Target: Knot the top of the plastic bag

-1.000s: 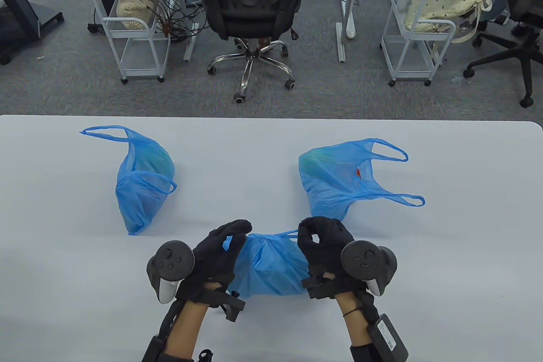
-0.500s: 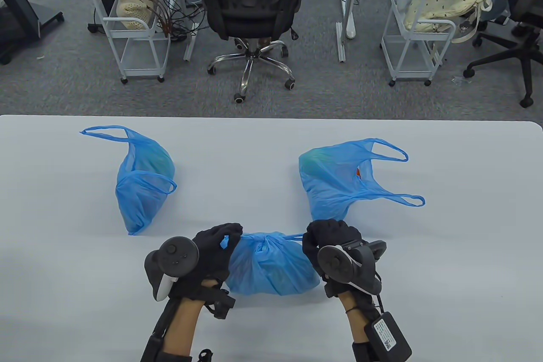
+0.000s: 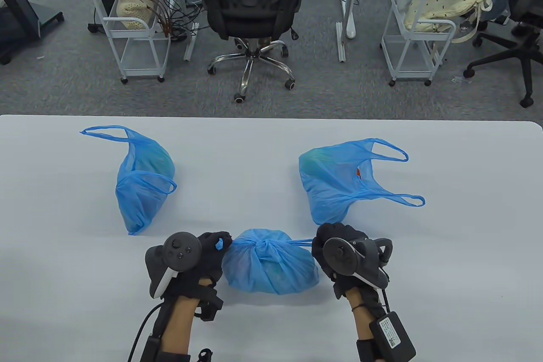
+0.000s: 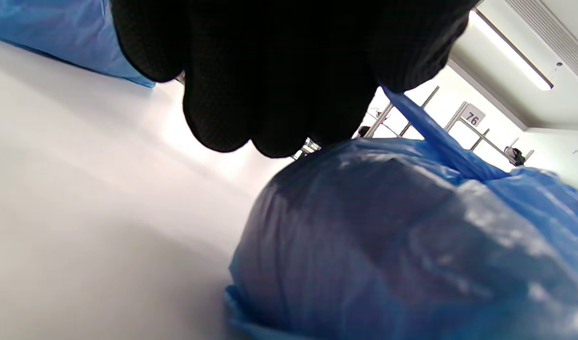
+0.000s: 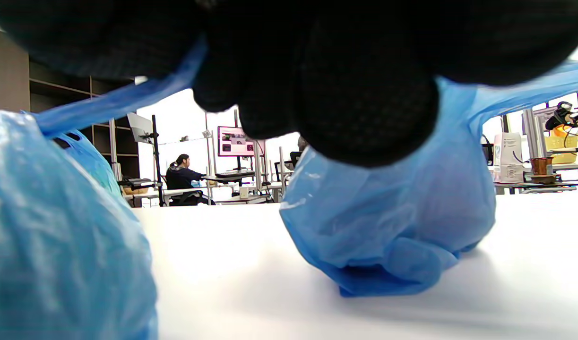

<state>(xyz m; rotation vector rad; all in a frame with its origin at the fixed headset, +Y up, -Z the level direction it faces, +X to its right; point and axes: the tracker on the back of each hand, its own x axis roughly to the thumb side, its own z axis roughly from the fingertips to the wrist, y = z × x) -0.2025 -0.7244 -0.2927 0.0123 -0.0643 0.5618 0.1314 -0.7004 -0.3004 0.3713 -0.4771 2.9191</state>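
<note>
A filled blue plastic bag (image 3: 271, 266) lies near the table's front edge between my hands, its top drawn into a knot (image 3: 266, 246). My left hand (image 3: 212, 247) grips the left handle end, a blue tip showing between its fingers. My right hand (image 3: 324, 245) grips the right handle strand (image 3: 299, 242), which runs taut from the knot. In the left wrist view the curled fingers (image 4: 270, 75) hold a blue strand (image 4: 430, 132) above the bag (image 4: 388, 245). In the right wrist view the fingers (image 5: 355, 94) close on a blue strand (image 5: 114, 104) from the bag (image 5: 57, 245).
Two more blue bags with loose handles lie on the white table (image 3: 51, 209): one at the left (image 3: 142, 186), one at the right (image 3: 339, 181), close behind my right hand. Beyond the far edge stand an office chair (image 3: 250, 18) and white carts (image 3: 131, 31).
Both hands have pulled apart and down toward the table. The handles have drawn tight and the knot has closed on the bag's top; the bag looks rounder.
</note>
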